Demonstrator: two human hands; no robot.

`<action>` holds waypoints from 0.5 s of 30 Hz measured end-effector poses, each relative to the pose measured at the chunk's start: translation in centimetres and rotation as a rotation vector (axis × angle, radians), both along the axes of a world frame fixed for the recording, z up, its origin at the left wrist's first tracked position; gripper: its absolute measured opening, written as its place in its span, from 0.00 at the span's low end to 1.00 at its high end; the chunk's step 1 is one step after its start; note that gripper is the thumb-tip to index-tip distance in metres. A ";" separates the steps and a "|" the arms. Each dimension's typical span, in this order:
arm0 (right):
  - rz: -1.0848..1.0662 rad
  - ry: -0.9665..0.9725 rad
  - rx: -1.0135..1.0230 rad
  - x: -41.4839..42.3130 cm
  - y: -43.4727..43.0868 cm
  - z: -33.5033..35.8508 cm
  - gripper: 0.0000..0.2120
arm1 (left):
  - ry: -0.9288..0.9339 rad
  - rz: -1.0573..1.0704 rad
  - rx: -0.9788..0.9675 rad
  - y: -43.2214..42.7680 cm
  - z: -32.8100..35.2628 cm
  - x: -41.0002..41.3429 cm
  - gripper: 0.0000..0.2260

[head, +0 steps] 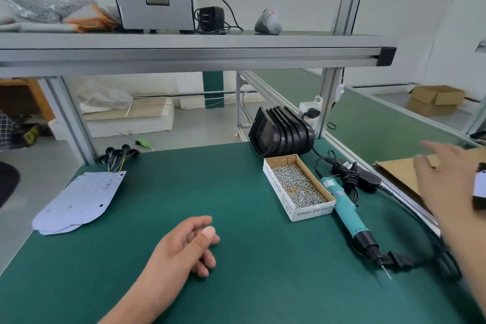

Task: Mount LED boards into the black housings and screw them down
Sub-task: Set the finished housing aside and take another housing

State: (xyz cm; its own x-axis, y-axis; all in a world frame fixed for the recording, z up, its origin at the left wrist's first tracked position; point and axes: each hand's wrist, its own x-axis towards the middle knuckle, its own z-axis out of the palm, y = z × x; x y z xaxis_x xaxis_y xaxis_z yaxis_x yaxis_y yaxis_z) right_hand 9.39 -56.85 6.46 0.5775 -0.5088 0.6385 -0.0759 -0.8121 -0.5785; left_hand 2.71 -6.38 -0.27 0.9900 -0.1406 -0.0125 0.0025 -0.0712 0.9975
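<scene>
A stack of white LED boards (79, 198) lies at the left edge of the green bench mat (210, 192), with black-capped wires (118, 155) behind it. Several nested black housings (281, 131) stand on edge at the back right. A cardboard box of screws (297, 187) sits in front of them, and a teal electric screwdriver (347, 213) lies to its right. My left hand (192, 242) rests on the mat near the front with fingers loosely curled, holding nothing. My right hand (444, 179) hovers blurred at the far right, fingers spread over brown cardboard (394, 173).
The screwdriver's black power adapter (363, 176) and cable lie beside it. An aluminium frame post (326, 102) and a low rail bound the right side. An overhead shelf (184, 45) carries a grey machine, a charger and bags. A black and white object (480, 187) shows at the right edge.
</scene>
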 end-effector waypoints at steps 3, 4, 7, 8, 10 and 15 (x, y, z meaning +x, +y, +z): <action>0.204 0.107 -0.132 3.7 5.8 0.2 0.12 | 0.003 0.014 -0.002 -0.1 0.1 -0.1 0.19; 0.261 0.131 -0.210 4.4 7.9 0.7 0.12 | 0.007 0.019 -0.002 -0.1 0.1 -0.1 0.20; 0.435 0.196 -0.309 7.9 12.7 1.5 0.13 | 0.019 0.015 0.016 -0.1 0.1 -0.1 0.18; 0.466 0.232 -0.347 9.0 14.2 1.7 0.13 | 0.022 0.013 0.017 -0.1 0.1 -0.2 0.16; 0.523 0.265 -0.431 11.1 16.4 1.8 0.13 | 0.028 0.014 0.017 -0.1 0.0 -0.1 0.15; 0.565 0.346 -0.715 15.1 19.2 2.0 0.16 | 0.019 -0.005 0.024 -0.1 0.1 -0.1 0.21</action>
State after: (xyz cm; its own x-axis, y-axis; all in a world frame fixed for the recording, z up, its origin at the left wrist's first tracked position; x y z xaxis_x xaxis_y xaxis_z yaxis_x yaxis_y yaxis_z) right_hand 24.48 -37.64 8.48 0.8311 0.3428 0.4380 0.3601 -0.9318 0.0459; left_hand 2.63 -6.44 -0.16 0.9888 -0.1450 -0.0348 0.0210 -0.0953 0.9952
